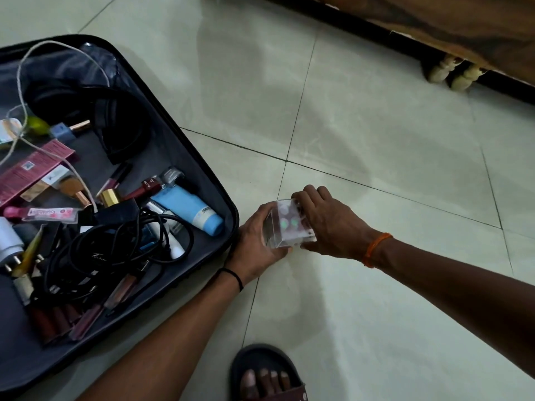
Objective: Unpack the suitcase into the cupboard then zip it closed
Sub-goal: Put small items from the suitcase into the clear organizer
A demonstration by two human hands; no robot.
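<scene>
An open black suitcase (202,157) lies on the tiled floor at the left, full of cosmetics, a blue tube (188,208), black cables (115,244), headphones (115,123) and a white charger (8,238). Just right of its rim, a small clear plastic box (285,224) with round pale items inside is held over the floor. My left hand (254,244) grips its left side and bottom. My right hand (327,224) covers its top and right side. Both wrists wear thread bands.
A wooden cupboard or furniture base (434,21) with a dark plinth runs along the top right, with two pale small objects (451,73) under its edge. My sandalled foot (266,374) stands at the bottom centre. Pale tiles (376,125) spread between.
</scene>
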